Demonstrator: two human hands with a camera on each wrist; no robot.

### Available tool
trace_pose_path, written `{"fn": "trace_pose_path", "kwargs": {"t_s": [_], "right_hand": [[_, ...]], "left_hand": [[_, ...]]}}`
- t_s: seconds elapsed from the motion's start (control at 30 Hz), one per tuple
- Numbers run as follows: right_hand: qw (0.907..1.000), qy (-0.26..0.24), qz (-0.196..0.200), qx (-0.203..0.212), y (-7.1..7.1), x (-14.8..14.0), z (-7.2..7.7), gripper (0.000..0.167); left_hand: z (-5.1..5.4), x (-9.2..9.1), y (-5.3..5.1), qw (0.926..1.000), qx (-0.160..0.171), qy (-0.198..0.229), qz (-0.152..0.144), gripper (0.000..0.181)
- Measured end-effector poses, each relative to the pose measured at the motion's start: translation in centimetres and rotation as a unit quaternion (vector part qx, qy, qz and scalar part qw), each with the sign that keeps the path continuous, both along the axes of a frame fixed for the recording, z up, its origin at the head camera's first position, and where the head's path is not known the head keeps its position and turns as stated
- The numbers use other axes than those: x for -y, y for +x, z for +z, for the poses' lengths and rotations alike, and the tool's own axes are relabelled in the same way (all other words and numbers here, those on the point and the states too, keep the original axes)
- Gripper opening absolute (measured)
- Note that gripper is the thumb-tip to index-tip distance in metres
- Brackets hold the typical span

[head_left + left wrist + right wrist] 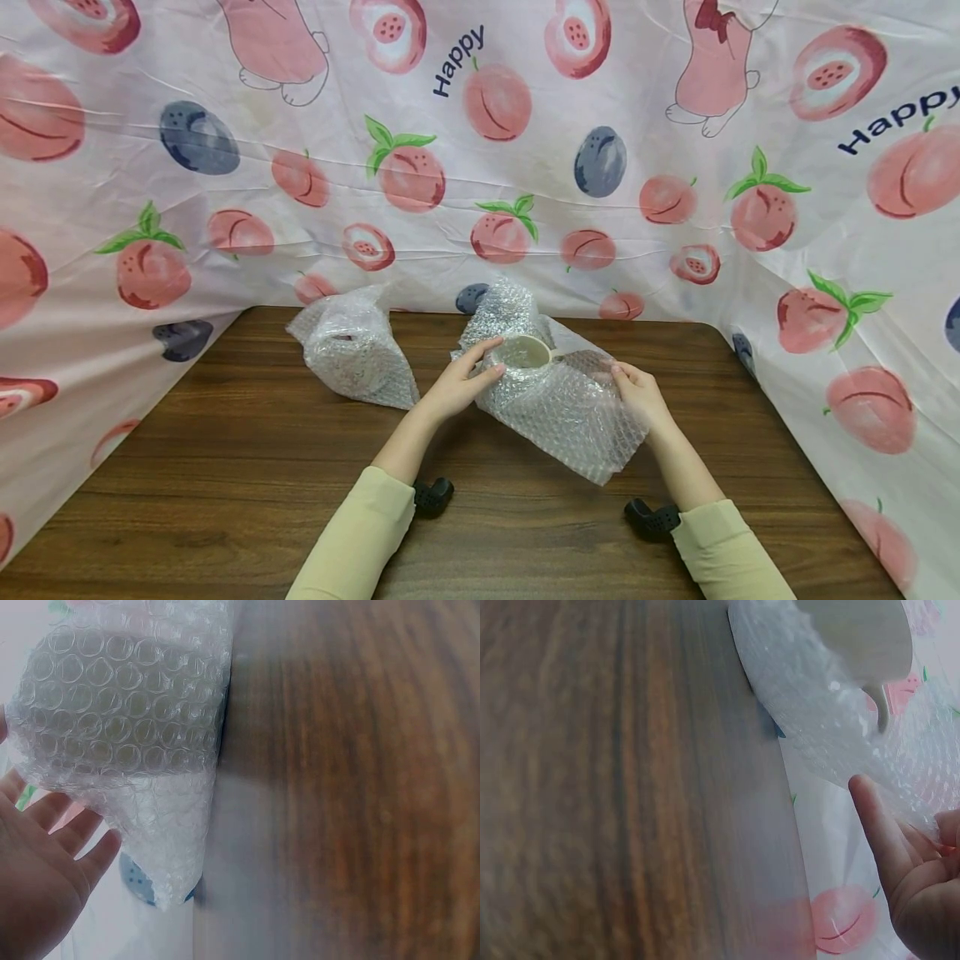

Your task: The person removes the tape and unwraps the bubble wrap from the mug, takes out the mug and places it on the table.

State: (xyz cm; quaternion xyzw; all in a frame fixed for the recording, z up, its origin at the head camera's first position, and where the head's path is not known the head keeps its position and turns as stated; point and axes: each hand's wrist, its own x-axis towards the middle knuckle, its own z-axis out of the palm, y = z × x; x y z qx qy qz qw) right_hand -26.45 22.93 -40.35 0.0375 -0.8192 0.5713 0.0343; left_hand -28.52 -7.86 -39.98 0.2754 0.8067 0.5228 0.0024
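Observation:
A pale cream mug (525,352) stands on the table, partly wrapped in bubble wrap (564,421). Its round mouth is uncovered, and its handle (881,709) shows in the right wrist view. My left hand (456,389) holds the mug's left side through the wrap, thumb near the rim. In the left wrist view its fingers (84,825) lie against the bubbled plastic. To the right, my right hand (641,393) pinches the edge of a loose flap of the wrap and holds it away from the mug. The mug's lower body is hidden by the plastic.
Another bubble-wrapped bundle (352,350) lies at the back left; its contents are hardly visible. The brown wooden table (247,467) is bordered by a fruit-patterned cloth (450,158) at the back and sides. Black wrist devices (651,518) sit near both cuffs.

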Motion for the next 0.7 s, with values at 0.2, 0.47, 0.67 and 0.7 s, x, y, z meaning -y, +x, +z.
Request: {"fn": "trace_pose_path", "kwargs": {"t_s": [0.2,0.47,0.67,0.7], "right_hand": [[0.9963,0.074,-0.027,-0.036,-0.6,-0.4,-0.4,0.035],[0.9857,0.139,-0.066,-0.068,-0.7,-1.3,-0.8,0.027],[0.9828,0.127,-0.109,-0.077,-0.6,-2.1,-0.9,0.013],[0.9808,0.132,-0.116,-0.083,-0.6,-2.2,-0.9,0.012]], "left_hand": [[-0.9,0.1,-0.8,1.0000,-0.003,-0.005,0.007,0.054],[-0.9,0.0,-0.7,1.0000,-0.001,-0.006,0.007,0.053],[-0.9,0.0,-0.6,1.0000,-0.003,-0.004,0.005,0.054],[-0.9,0.0,-0.6,1.0000,-0.003,-0.004,0.006,0.054]]}}
